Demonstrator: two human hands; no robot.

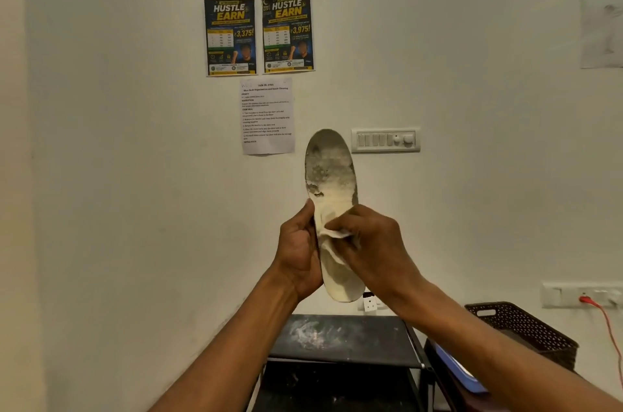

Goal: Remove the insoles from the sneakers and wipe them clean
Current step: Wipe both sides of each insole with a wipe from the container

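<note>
A worn, cream insole (331,175) stands upright in the air before the wall, its upper part stained grey. My left hand (298,253) grips its left edge near the middle. My right hand (371,243) pinches a small white wipe (337,232) and presses it against the insole's face at mid-length. The heel end pokes out below both hands. No sneakers are in view.
Below the hands stands a black shoe rack (344,341) with a dusty top shelf. A dark perforated basket (526,327) sits to its right, with a blue object (455,371) beneath. A red cable (603,314) hangs from a wall socket at the right.
</note>
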